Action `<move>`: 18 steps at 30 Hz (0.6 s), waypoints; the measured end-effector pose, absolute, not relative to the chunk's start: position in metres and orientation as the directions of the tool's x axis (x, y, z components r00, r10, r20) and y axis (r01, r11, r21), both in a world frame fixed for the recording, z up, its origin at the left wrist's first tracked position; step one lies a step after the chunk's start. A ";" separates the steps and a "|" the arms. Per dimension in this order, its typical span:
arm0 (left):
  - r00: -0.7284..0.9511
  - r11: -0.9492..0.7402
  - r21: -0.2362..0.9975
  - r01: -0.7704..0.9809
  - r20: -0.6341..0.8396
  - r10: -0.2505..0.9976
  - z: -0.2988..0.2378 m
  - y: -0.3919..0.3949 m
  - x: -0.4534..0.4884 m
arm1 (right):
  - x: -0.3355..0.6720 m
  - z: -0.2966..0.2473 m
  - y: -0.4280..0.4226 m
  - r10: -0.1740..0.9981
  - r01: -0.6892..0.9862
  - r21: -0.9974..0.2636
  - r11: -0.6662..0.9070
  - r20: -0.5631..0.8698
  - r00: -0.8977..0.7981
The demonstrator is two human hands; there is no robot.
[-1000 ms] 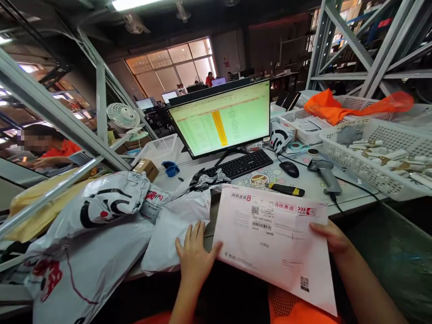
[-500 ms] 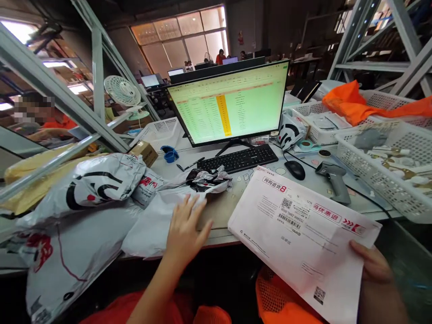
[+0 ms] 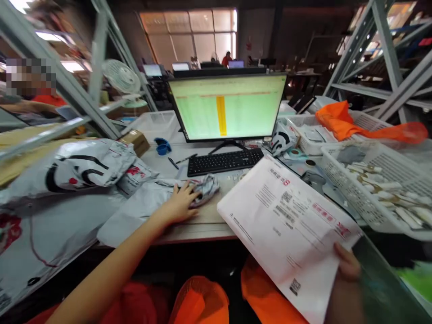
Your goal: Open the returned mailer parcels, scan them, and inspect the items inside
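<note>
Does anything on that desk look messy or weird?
The white plastic bag by the left hand looks odd: its right end is bunched and crumpled. At the right, orange material sprawls loosely across a white basket instead of lying folded. I see nothing spilled.

The flat envelope [image 3: 283, 234] before you looks like stiff paper, smooth and mostly matt under its print. On your left, the bulky mailing bag [image 3: 91, 162] is thin plastic film, glossy and creased, while the flatter packet [image 3: 131, 211] has a duller, wrinkled plastic skin. Your desk [image 3: 202, 229] is smooth with a low sheen. You face a keyboard [image 3: 222, 162] of black plastic, a perforated basket [image 3: 344, 189] of hard white plastic, a smooth metal frame [image 3: 57, 67], a cardboard box [image 3: 135, 143] and rumpled orange cloth [image 3: 337, 119].
</note>
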State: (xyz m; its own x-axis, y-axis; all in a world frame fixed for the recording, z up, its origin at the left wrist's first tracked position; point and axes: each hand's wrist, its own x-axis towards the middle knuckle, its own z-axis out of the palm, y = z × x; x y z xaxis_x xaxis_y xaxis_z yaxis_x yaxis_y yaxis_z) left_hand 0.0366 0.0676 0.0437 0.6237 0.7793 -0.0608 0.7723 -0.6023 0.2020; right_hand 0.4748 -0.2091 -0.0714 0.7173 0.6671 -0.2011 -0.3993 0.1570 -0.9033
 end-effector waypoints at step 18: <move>0.152 0.172 0.888 -0.426 -0.117 0.982 -0.004 -0.008 0.105 | 0.545 -0.029 -0.128 0.613 0.570 -0.642 -0.513 0.190 0.767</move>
State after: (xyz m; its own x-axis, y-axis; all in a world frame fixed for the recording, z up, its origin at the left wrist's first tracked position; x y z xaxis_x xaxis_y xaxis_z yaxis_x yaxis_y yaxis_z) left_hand 0.1047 -0.0079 -0.0039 0.1516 0.9815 -0.1168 -0.4259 0.1715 0.8884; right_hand 0.5447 -0.1283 -0.0285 0.7665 0.6133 0.1905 0.5698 -0.5126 -0.6424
